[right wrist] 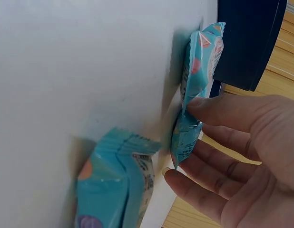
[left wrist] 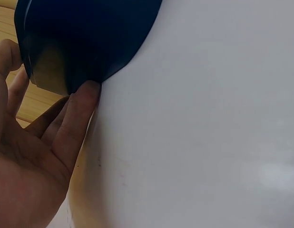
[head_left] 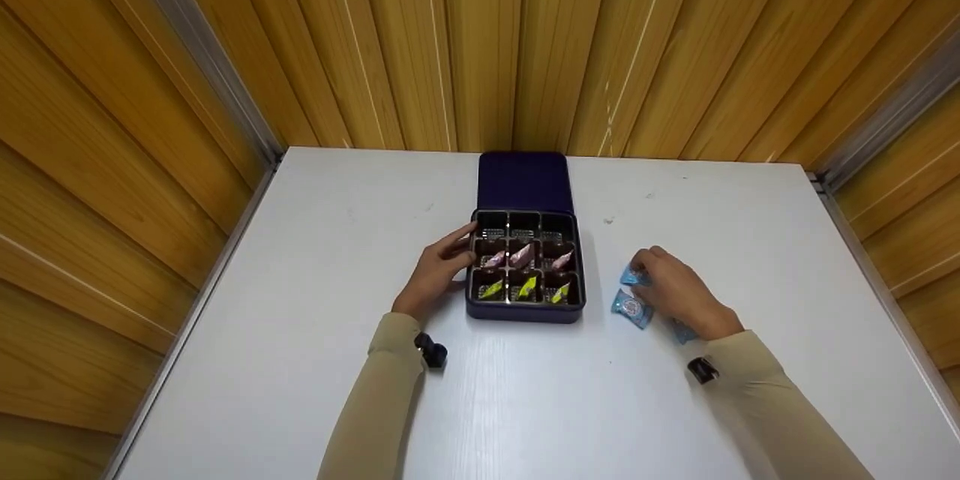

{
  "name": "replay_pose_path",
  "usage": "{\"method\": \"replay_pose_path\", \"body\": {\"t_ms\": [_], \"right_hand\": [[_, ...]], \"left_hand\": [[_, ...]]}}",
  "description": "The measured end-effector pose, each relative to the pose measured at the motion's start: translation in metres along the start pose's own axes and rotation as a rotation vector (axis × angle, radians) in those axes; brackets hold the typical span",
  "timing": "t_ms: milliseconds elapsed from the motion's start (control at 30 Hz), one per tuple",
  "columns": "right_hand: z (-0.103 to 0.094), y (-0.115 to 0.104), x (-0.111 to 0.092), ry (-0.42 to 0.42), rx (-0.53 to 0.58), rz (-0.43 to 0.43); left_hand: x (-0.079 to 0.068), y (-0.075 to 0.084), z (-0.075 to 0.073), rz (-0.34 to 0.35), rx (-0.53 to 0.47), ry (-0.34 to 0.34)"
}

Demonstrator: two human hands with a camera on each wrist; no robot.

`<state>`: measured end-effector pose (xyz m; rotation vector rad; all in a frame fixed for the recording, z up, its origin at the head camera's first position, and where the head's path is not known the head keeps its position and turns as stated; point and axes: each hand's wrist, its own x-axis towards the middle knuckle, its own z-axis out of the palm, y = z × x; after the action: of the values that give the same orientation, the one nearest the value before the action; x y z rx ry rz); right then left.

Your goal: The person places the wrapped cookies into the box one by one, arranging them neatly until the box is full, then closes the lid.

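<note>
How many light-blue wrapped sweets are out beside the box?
3. One light-blue sweet is at the fingertips of the right hand, a second lies beside it, and a third is partly hidden by that hand, which could hide more.

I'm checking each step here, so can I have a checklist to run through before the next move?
1. Lid open: ok, it lies back behind the box.
2. Back compartments free: ok, no packets show there.
3. Left hand at the box: ok, touching its left side.
4. Right hand at a blue packet: ok, thumb touching it.
5. Firm grip on that packet: cannot tell.
6. All three blue packets inside the box: not ok, they are to its right.
</note>
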<state>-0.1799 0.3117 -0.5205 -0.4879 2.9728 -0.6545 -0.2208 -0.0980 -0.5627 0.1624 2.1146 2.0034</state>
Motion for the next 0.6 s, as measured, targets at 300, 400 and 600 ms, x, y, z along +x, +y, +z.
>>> {"method": "replay_pose_path", "body": {"t_ms": [300, 400, 600], "right_hand": [[0.0008, 0.0008, 0.0023, -0.014, 0.014, 0.044], [0.0006, 0.0007, 0.0021, -0.016, 0.022, 0.046], [-0.0011, -0.0006, 0.0017, -0.008, 0.051, 0.047]], "left_hand": [[-0.0006, -0.0004, 0.0001, 0.004, 0.013, 0.000], [-0.0009, -0.0003, -0.0003, 0.002, -0.006, -0.012], [-0.0008, -0.0002, -0.0012, 0.003, -0.037, -0.030]]}}
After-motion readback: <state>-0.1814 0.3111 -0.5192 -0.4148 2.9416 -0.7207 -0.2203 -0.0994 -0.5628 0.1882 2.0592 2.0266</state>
